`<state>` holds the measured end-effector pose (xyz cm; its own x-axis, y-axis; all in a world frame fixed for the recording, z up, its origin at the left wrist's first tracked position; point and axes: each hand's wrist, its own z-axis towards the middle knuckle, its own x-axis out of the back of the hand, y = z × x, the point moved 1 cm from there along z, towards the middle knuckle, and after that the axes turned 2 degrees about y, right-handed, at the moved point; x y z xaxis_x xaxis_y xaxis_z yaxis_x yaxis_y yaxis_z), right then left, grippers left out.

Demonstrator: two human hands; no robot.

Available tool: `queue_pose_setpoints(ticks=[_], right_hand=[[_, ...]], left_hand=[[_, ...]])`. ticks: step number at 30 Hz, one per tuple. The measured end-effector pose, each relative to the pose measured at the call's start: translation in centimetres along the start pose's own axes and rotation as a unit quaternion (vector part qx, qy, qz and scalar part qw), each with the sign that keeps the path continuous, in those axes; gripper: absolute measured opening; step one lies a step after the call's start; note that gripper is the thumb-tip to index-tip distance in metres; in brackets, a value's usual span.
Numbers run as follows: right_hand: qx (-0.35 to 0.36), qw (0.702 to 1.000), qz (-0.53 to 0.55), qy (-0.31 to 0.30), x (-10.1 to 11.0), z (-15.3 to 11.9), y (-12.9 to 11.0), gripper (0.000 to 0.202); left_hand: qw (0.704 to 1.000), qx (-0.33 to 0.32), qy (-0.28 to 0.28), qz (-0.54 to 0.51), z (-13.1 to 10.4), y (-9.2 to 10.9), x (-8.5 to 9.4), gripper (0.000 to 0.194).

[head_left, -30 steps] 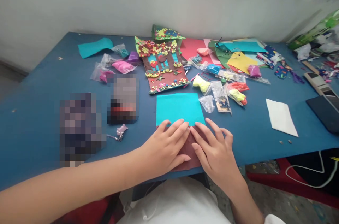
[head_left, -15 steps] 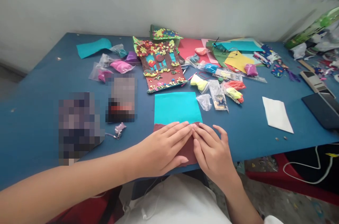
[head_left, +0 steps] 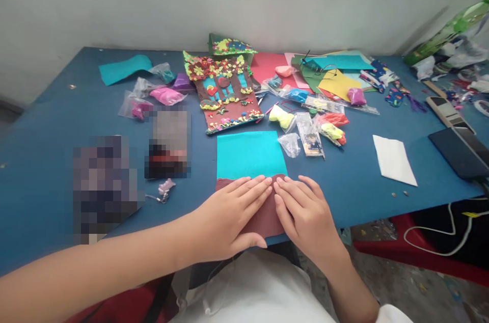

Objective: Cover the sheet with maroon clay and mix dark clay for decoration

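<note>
A turquoise sheet (head_left: 250, 155) lies at the table's near edge, its lower part covered by a flat brown layer (head_left: 263, 218). My left hand (head_left: 233, 211) rests flat on the left of the brown layer, fingers stretched out and thumb apart. On its right side lies my right hand (head_left: 305, 216), palm down with fingers extended. The fingertips of both hands are close together near the brown layer's upper edge. Neither hand grips anything. Part of the brown layer is hidden under them.
Behind the sheet stands a decorated clay picture (head_left: 229, 93). Bags of pink clay (head_left: 166, 95) and yellow clay (head_left: 281, 116) lie around it. A white paper (head_left: 395, 160) and a dark phone (head_left: 458, 152) are at the right. Blurred items (head_left: 170, 142) sit at the left.
The view has shifted slightly, so the table items appear a little further left. My fingers have moved slightly over the brown layer, and both hands remain on it.
</note>
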<state>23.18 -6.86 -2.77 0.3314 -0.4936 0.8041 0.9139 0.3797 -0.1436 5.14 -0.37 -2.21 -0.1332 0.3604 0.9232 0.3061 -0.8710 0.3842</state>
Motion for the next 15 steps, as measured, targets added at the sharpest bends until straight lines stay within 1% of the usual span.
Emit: queue_pose_setpoints(ticks=[2,4,8,10,13,15], right_hand=[[0.011,1.0,-0.007,0.004,-0.1,0.1,0.1,0.019],[0.009,1.0,0.009,0.012,-0.1,-0.1,0.2,0.019],[-0.027,0.995,0.092,0.026,0.2,-1.1,0.9,0.03],[-0.056,0.991,0.116,0.04,0.4,-1.3,1.1,0.035],[-0.08,0.989,0.116,0.049,0.4,-1.5,1.2,0.04],[-0.076,0.99,0.11,0.052,0.4,-1.5,1.1,0.043]], left_hand=[[1.0,0.001,0.001,0.004,0.0,0.1,-0.2,0.084],[1.0,-0.003,0.0,0.008,-0.1,0.1,-0.4,0.086],[1.0,-0.03,-0.006,-0.006,-0.1,-0.1,-0.3,0.089],[0.999,-0.032,-0.021,-0.017,-0.1,-0.2,-0.2,0.087],[0.998,-0.024,-0.042,-0.029,0.0,-0.4,0.0,0.084],[0.999,-0.022,-0.036,-0.03,0.1,-0.4,0.3,0.08]])
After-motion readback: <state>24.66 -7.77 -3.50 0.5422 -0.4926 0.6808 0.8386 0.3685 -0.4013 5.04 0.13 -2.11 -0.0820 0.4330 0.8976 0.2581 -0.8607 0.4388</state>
